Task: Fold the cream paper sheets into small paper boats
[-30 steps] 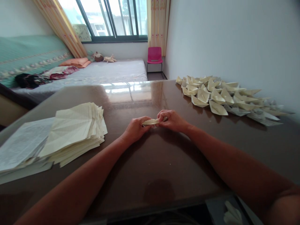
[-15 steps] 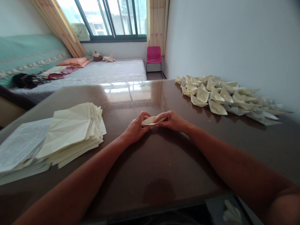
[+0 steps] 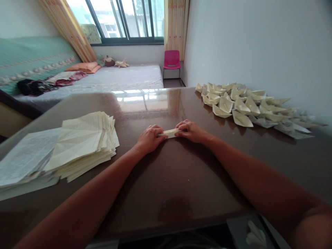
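Note:
A small folded cream paper piece (image 3: 169,132) lies on the glossy brown table (image 3: 181,173), held between both hands. My left hand (image 3: 149,138) presses down on its left end with the fingers curled over it. My right hand (image 3: 190,130) holds its right end with the fingers closed on the paper. Most of the piece is hidden under the fingers; only a narrow flat strip shows between the hands.
A stack of flat creased cream sheets (image 3: 83,143) sits at the left, partly over printed pages (image 3: 23,159). A heap of several folded paper boats (image 3: 241,103) lies at the right by the wall. Beyond the table are a bed (image 3: 103,79) and a pink chair (image 3: 171,62).
The paper piece was held slightly above the table and looked puffed open. Now both hands have lowered and pressed it flat on the tabletop.

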A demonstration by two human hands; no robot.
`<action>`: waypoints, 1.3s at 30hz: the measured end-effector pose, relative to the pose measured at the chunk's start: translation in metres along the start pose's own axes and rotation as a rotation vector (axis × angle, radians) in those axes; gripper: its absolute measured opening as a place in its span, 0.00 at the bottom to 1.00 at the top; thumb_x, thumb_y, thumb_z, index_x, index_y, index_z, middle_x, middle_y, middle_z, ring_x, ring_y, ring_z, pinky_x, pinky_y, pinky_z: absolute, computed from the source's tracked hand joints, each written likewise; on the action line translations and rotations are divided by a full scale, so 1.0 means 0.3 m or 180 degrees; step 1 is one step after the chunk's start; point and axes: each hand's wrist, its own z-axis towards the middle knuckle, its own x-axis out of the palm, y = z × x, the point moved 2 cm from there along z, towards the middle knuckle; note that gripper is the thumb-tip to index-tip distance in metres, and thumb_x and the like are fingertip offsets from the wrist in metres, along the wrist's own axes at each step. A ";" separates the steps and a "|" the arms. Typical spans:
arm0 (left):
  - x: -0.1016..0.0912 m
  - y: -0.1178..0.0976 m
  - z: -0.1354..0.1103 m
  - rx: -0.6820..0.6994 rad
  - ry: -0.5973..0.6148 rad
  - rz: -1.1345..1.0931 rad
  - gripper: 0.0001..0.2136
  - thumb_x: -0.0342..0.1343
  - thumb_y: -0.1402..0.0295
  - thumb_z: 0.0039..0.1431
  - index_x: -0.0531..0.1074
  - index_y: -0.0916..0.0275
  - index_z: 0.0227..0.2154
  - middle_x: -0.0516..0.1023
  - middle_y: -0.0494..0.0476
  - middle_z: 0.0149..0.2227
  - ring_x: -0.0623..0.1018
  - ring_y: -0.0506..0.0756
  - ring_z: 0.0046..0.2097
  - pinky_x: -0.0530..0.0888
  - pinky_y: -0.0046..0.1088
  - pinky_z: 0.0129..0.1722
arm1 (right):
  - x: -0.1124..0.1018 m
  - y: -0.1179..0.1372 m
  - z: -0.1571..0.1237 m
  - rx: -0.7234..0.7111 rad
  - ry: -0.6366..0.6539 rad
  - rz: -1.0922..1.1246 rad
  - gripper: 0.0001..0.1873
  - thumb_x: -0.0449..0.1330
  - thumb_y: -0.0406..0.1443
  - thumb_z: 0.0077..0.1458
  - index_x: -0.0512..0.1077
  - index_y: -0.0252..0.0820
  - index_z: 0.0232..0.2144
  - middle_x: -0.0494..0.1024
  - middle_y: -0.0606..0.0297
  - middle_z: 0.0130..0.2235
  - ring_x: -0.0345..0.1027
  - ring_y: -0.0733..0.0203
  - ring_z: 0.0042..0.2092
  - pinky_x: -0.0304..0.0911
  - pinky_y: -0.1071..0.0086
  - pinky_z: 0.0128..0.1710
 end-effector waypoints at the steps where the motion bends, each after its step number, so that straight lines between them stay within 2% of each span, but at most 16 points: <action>1: -0.001 0.002 0.004 -0.0056 0.0032 -0.0007 0.13 0.52 0.57 0.57 0.75 0.60 0.27 0.77 0.55 0.37 0.73 0.56 0.41 0.69 0.32 0.42 | -0.002 -0.003 0.002 0.0038 0.0031 0.0026 0.10 0.61 0.40 0.53 0.79 0.40 0.30 0.80 0.61 0.38 0.67 0.58 0.42 0.60 0.67 0.46; 6: -0.003 0.000 0.004 -0.0364 -0.0020 -0.0166 0.12 0.56 0.57 0.52 0.74 0.61 0.24 0.76 0.54 0.30 0.73 0.55 0.35 0.67 0.29 0.35 | -0.009 0.003 0.003 0.0359 0.0004 0.0135 0.10 0.63 0.40 0.49 0.78 0.39 0.25 0.78 0.63 0.29 0.67 0.60 0.35 0.59 0.70 0.37; 11: -0.011 -0.013 -0.007 -0.0632 -0.0316 -0.0623 0.12 0.59 0.58 0.47 0.73 0.63 0.24 0.77 0.52 0.27 0.72 0.51 0.29 0.65 0.26 0.30 | -0.009 0.011 -0.004 0.0754 -0.0101 0.0665 0.12 0.63 0.42 0.45 0.76 0.37 0.27 0.73 0.68 0.23 0.62 0.66 0.26 0.55 0.72 0.27; 18: -0.014 -0.017 -0.002 -0.0620 -0.0446 -0.1078 0.13 0.61 0.59 0.44 0.70 0.64 0.22 0.77 0.53 0.28 0.71 0.50 0.29 0.65 0.25 0.29 | 0.007 0.015 -0.001 0.0842 -0.0369 0.1952 0.15 0.67 0.40 0.37 0.67 0.39 0.23 0.71 0.70 0.24 0.62 0.67 0.26 0.56 0.73 0.25; 22: -0.011 -0.015 0.000 -0.0704 -0.0501 -0.1471 0.14 0.62 0.59 0.42 0.67 0.64 0.20 0.76 0.52 0.28 0.70 0.48 0.28 0.65 0.24 0.28 | 0.000 0.026 0.002 0.0854 -0.0495 0.2262 0.18 0.68 0.38 0.36 0.63 0.41 0.25 0.69 0.74 0.23 0.61 0.69 0.24 0.54 0.74 0.24; 25: -0.008 -0.014 -0.002 -0.0779 -0.0552 -0.1767 0.14 0.64 0.61 0.40 0.66 0.64 0.22 0.73 0.49 0.26 0.68 0.47 0.26 0.63 0.22 0.25 | -0.008 0.040 0.002 0.0759 -0.0477 0.2380 0.20 0.69 0.36 0.36 0.62 0.42 0.29 0.67 0.76 0.23 0.60 0.70 0.24 0.54 0.75 0.23; 27: -0.006 -0.014 -0.004 -0.0809 -0.0408 -0.2020 0.14 0.64 0.62 0.40 0.67 0.63 0.27 0.70 0.47 0.24 0.67 0.47 0.25 0.62 0.21 0.23 | -0.012 0.047 0.002 0.0750 -0.0431 0.2473 0.22 0.69 0.35 0.36 0.63 0.43 0.33 0.68 0.76 0.25 0.62 0.69 0.25 0.57 0.75 0.24; 29: -0.003 -0.018 -0.007 -0.0791 -0.0014 -0.2191 0.15 0.64 0.62 0.41 0.70 0.64 0.32 0.68 0.45 0.22 0.66 0.47 0.24 0.61 0.21 0.22 | -0.014 0.050 0.002 0.0814 -0.0403 0.2565 0.24 0.69 0.35 0.35 0.63 0.43 0.35 0.70 0.76 0.26 0.64 0.68 0.27 0.60 0.74 0.26; 31: -0.005 -0.025 -0.012 -0.0752 0.0338 -0.2087 0.13 0.61 0.62 0.44 0.73 0.65 0.31 0.67 0.46 0.21 0.65 0.47 0.24 0.60 0.22 0.23 | -0.016 0.050 0.002 0.0887 -0.0411 0.2612 0.25 0.69 0.34 0.35 0.63 0.43 0.36 0.71 0.75 0.27 0.65 0.68 0.28 0.61 0.74 0.28; 34: -0.015 -0.038 -0.016 -0.0646 0.0286 -0.1718 0.11 0.59 0.61 0.46 0.75 0.65 0.24 0.69 0.48 0.22 0.67 0.49 0.27 0.62 0.23 0.25 | -0.013 0.047 0.001 0.0926 -0.0350 0.2715 0.24 0.71 0.36 0.33 0.66 0.42 0.34 0.72 0.74 0.27 0.66 0.67 0.28 0.61 0.74 0.29; 39: -0.003 -0.063 -0.024 -0.0659 0.0301 -0.1892 0.12 0.57 0.61 0.48 0.77 0.66 0.28 0.69 0.48 0.21 0.66 0.48 0.25 0.61 0.23 0.24 | 0.020 0.065 -0.008 0.0843 0.0092 0.2787 0.20 0.71 0.39 0.34 0.70 0.38 0.31 0.73 0.71 0.27 0.65 0.68 0.28 0.60 0.73 0.29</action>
